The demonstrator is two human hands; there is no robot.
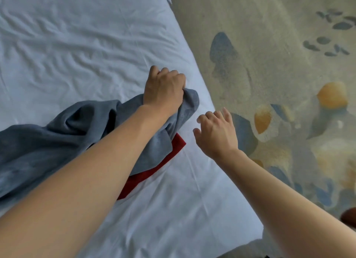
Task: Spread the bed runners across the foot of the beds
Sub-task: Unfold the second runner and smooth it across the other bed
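A grey-blue bed runner (57,134) lies bunched and creased on the white bed (77,46), trailing off to the left. My left hand (163,86) grips its end near the bed's right edge, fingers curled into the fabric. A red runner (154,167) lies flat under the grey one, with only a strip and a corner showing. My right hand (215,134) hovers over the bed's edge just right of the red corner, fingers spread and holding nothing.
The wrinkled white sheet covers the bed to the far left. A beige carpet (269,55) with blue and orange patterns runs along the bed's right side. A dark rounded object (348,217) sits at the lower right edge.
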